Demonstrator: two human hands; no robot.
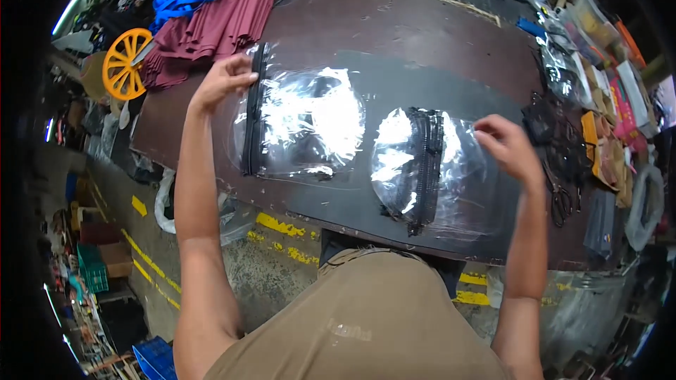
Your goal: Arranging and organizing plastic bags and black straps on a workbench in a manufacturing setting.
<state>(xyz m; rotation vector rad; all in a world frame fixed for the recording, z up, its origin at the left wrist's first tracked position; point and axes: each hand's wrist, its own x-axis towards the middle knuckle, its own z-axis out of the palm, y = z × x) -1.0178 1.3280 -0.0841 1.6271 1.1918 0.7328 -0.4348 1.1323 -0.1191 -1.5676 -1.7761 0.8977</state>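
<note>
On the dark table lie two clear plastic pieces, each with a black zipper strip across it. My left hand (227, 83) is at the upper end of the left black zipper (254, 116), fingers loosely bent and thumb apart from them, its tip close to the strip. Right of that strip spreads the shiny left plastic piece (310, 123). The right plastic piece (394, 158) is rounded on its left side, and its black zipper (426, 169) runs toward the front edge. My right hand (508, 146) pinches at this piece's upper right edge; glare blurs the plastic there.
Maroon fabric (225, 14), blue straps (186, 0) and an orange wheel (127, 63) sit at the far left. Black scissors (560, 200) lie at the right, near packed boxes and bags (605, 141). Yellow lines (282, 225) mark the floor below the table edge.
</note>
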